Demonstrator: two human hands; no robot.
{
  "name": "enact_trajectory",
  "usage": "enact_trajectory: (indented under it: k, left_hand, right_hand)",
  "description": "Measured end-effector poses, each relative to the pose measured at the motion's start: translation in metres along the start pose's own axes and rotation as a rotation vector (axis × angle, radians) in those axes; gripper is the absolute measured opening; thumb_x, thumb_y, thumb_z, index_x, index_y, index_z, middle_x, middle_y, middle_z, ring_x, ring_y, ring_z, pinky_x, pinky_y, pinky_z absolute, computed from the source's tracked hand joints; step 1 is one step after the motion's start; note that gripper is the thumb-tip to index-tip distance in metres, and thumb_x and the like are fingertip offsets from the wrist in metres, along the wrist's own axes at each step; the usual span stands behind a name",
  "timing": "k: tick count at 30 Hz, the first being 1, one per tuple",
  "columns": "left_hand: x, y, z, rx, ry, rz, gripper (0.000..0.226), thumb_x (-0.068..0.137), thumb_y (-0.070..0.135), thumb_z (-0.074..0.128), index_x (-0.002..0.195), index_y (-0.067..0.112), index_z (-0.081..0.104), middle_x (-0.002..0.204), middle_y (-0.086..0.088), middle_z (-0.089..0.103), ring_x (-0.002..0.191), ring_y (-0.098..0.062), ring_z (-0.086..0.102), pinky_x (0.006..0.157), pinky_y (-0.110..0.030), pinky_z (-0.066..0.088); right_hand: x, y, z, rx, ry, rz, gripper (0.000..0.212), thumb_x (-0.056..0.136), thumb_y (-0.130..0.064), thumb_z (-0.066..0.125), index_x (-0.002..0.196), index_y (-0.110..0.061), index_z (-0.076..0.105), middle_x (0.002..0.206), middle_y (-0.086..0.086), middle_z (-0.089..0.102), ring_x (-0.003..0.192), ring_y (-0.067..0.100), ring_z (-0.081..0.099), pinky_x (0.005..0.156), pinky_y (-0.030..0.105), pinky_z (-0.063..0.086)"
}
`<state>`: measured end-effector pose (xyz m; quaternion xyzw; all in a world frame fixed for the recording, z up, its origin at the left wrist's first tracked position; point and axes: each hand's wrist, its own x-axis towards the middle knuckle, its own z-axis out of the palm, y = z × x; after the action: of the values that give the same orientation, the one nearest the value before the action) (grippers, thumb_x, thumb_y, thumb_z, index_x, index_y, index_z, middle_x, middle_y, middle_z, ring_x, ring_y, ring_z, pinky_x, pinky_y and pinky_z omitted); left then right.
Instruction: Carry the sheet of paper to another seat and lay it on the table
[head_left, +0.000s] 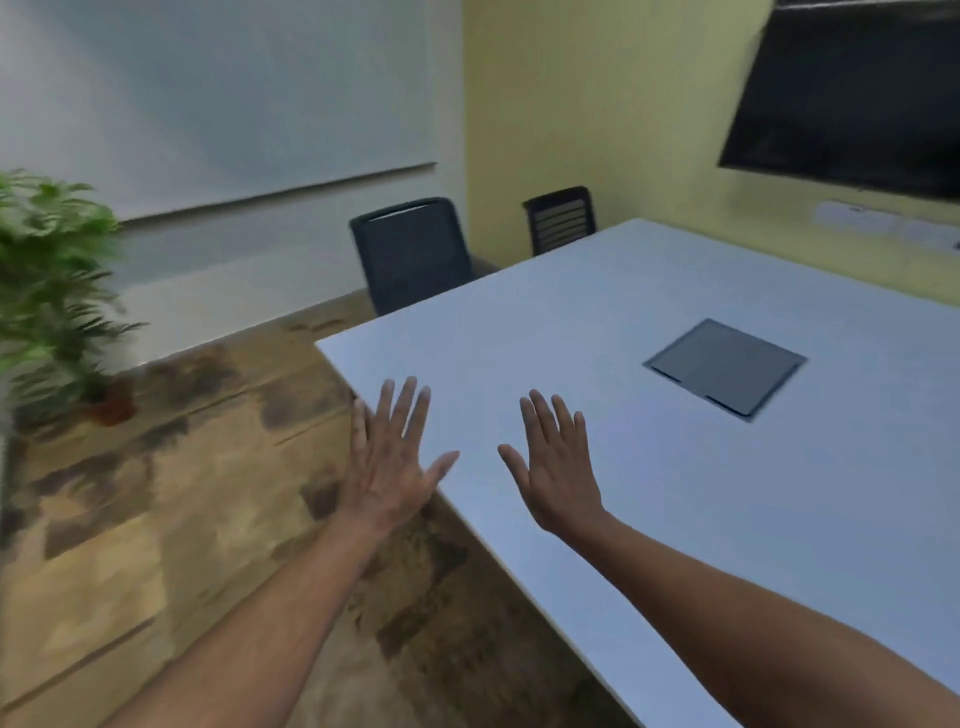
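No sheet of paper shows anywhere in the head view. My left hand (392, 457) is stretched out flat with fingers spread, over the near left edge of the white table (675, 493). My right hand (558, 467) is also flat and spread, palm down above the tabletop a little to the right. Neither hand holds anything. Whether the palms touch the table I cannot tell.
A grey hatch panel (724, 366) is set into the tabletop to the right. Two dark chairs (413, 254) (561, 218) stand at the table's far end. A potted plant (52, 291) stands on the wooden floor at left. A dark screen (852, 93) hangs on the yellow wall.
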<state>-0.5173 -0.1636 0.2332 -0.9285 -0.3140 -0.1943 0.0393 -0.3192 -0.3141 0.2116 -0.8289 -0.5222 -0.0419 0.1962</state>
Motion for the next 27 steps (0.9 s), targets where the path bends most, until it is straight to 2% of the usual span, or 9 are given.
enact_trajectory:
  k: [4, 7, 13, 16, 19, 23, 27]
  left_hand:
    - [0.076, 0.021, 0.057, -0.016, -0.066, 0.218, 0.091, 0.103, 0.079, 0.017, 0.173, 0.021, 0.007, 0.183, -0.002, 0.001, 0.169, -0.029, -0.002, 0.133, -0.067, 0.006]
    - [0.127, 0.034, 0.105, -0.040, -0.106, 0.341, 0.091, 0.105, 0.079, 0.019, 0.174, 0.021, 0.005, 0.183, -0.002, 0.001, 0.169, -0.028, -0.002, 0.132, -0.067, 0.010]
    - [0.203, 0.064, 0.176, -0.081, -0.192, 0.571, 0.091, 0.107, 0.077, 0.028, 0.174, 0.020, 0.005, 0.184, -0.001, 0.001, 0.170, -0.026, -0.002, 0.132, -0.063, 0.006]
    - [0.232, 0.089, 0.206, -0.133, -0.312, 0.599, 0.090, 0.107, 0.077, 0.027, 0.174, 0.022, 0.004, 0.183, 0.002, -0.001, 0.169, -0.023, -0.007, 0.133, -0.061, 0.001]
    - [0.248, 0.114, 0.239, -0.196, -0.407, 0.603, 0.092, 0.105, 0.081, 0.024, 0.174, 0.026, -0.001, 0.183, 0.006, -0.008, 0.168, -0.018, -0.016, 0.135, -0.056, -0.005]
    - [0.271, 0.144, 0.275, -0.175, -0.529, 0.807, 0.097, 0.101, 0.086, 0.021, 0.173, 0.025, 0.000, 0.182, 0.006, -0.006, 0.168, -0.021, -0.013, 0.133, -0.064, 0.000]
    - [0.291, 0.167, 0.307, -0.203, -0.612, 0.933, 0.104, 0.095, 0.091, 0.017, 0.174, 0.024, 0.005, 0.182, 0.006, -0.004, 0.168, -0.024, -0.011, 0.133, -0.063, -0.002]
  right_hand:
    - [0.026, 0.059, 0.017, -0.017, 0.034, 0.161, 0.081, 0.107, -0.064, 0.010, 0.171, -0.015, 0.016, 0.182, 0.004, 0.010, 0.169, 0.029, 0.001, 0.136, 0.055, 0.003]
    - [0.046, 0.104, 0.039, 0.001, 0.036, 0.273, 0.080, 0.107, -0.064, 0.012, 0.172, -0.016, 0.015, 0.182, 0.003, 0.011, 0.169, 0.029, 0.001, 0.136, 0.054, 0.001]
    - [0.076, 0.172, 0.077, -0.007, -0.018, 0.455, 0.080, 0.108, -0.062, 0.013, 0.172, -0.015, 0.014, 0.182, 0.004, 0.010, 0.169, 0.030, 0.000, 0.136, 0.054, 0.000]
    - [0.079, 0.202, 0.081, -0.015, -0.047, 0.531, 0.080, 0.108, -0.063, 0.013, 0.172, -0.015, 0.016, 0.181, 0.005, 0.012, 0.169, 0.030, 0.003, 0.136, 0.053, 0.001]
    - [0.071, 0.233, 0.084, -0.018, -0.028, 0.603, 0.077, 0.110, -0.060, 0.022, 0.171, -0.014, 0.020, 0.181, 0.005, 0.016, 0.168, 0.031, 0.006, 0.136, 0.053, 0.003]
    - [0.052, 0.272, 0.090, -0.001, -0.100, 0.712, 0.071, 0.113, -0.054, 0.032, 0.171, -0.015, 0.019, 0.180, 0.003, 0.016, 0.168, 0.027, 0.006, 0.136, 0.049, 0.004]
    - [0.034, 0.306, 0.097, 0.009, -0.191, 0.790, 0.068, 0.114, -0.053, 0.032, 0.171, -0.017, 0.018, 0.180, 0.002, 0.019, 0.167, 0.026, 0.011, 0.135, 0.045, 0.010]
